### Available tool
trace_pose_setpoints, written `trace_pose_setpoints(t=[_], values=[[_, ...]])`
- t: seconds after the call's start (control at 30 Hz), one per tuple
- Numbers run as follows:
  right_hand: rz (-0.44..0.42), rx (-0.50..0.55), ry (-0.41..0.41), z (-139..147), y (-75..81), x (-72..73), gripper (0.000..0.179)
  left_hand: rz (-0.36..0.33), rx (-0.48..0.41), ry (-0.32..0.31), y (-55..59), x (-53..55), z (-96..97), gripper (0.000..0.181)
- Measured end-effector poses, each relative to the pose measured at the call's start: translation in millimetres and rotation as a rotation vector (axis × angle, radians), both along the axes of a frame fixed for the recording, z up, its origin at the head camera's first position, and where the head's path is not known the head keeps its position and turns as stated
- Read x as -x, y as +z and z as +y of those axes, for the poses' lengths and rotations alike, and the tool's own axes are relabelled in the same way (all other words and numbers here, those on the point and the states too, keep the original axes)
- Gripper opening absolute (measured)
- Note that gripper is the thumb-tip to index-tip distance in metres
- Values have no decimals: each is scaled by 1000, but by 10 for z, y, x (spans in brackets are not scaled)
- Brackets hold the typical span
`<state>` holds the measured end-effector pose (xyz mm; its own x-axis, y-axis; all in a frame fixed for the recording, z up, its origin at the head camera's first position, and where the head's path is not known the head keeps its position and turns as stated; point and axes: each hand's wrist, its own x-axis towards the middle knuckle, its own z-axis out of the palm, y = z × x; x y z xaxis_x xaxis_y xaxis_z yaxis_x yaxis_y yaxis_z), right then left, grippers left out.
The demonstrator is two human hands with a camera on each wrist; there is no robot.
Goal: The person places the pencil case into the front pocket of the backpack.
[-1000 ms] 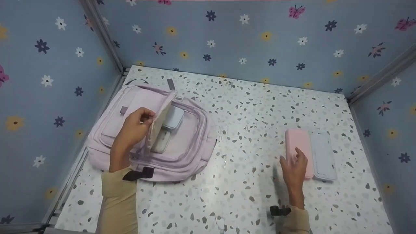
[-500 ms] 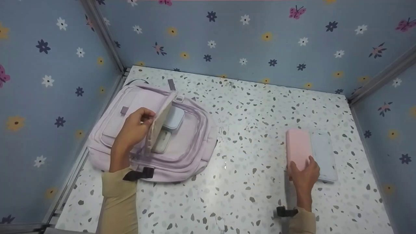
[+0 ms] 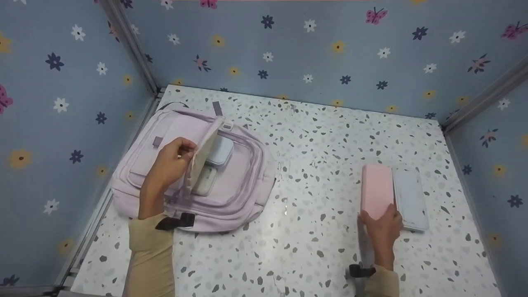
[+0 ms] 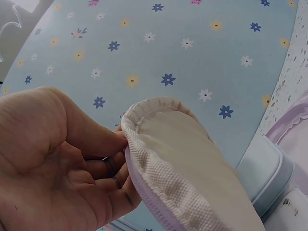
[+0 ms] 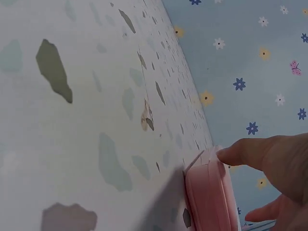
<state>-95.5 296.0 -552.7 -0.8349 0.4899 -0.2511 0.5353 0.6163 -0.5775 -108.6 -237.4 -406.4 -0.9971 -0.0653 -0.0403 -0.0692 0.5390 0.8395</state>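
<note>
A lavender backpack (image 3: 243,214) lies on the table at left in the head view. My left hand (image 3: 168,163) pinches the edge of its lifted flap (image 3: 204,154) between thumb and fingers; the left wrist view shows the pale lining (image 4: 187,149) up close. Inside the opened pocket sit a light blue zip case (image 3: 221,150) and a small whitish rectangular thing (image 3: 206,181), both partly behind the flap. At right, my right hand (image 3: 383,231) grips the near end of a long pink case (image 3: 377,189), thumb on its left side and fingers on its right.
A flat pale blue-white case (image 3: 410,198) lies just right of the pink one. Flower-patterned panels (image 3: 288,49) wall the speckled table (image 3: 313,247) at the back and both sides. A grey strap end (image 3: 217,108) sticks out above the backpack.
My right hand, earlier spread over the pink case, has drawn back to its near end and taken hold. The pink case has shifted slightly left. My left hand stays on the flap.
</note>
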Motion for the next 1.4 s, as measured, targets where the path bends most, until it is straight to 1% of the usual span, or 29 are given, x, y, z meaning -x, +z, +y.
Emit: trace_pose_setpoints(t=[0.2, 0.4, 0.63, 0.8, 0.9, 1.07, 1.23, 1.4], values=[[7, -8, 8, -47, -47, -43, 100, 5, 1, 1, -16, 0, -7, 20], [27, -41, 18, -36, -87, -61, 93, 8, -11, -2, -4, -2, 0, 20], [46, -43, 1, -32, -89, -94, 89, -8, -18, -12, -2, -3, -3, 21], [50, -24, 8, -31, -60, -106, 90, -7, -13, -16, -6, 0, -7, 21], [74, -16, 13, -35, -32, -105, 91, -6, -5, -12, -1, 1, -1, 21], [138, -22, 26, -37, 20, -93, 90, -4, -7, -7, 12, 0, 9, 21], [213, -41, 50, -58, 51, -89, 83, -11, -6, -7, -5, -1, 9, 21], [269, -66, 70, -74, 85, -90, 77, 0, -4, -6, -9, 0, 19, 20]])
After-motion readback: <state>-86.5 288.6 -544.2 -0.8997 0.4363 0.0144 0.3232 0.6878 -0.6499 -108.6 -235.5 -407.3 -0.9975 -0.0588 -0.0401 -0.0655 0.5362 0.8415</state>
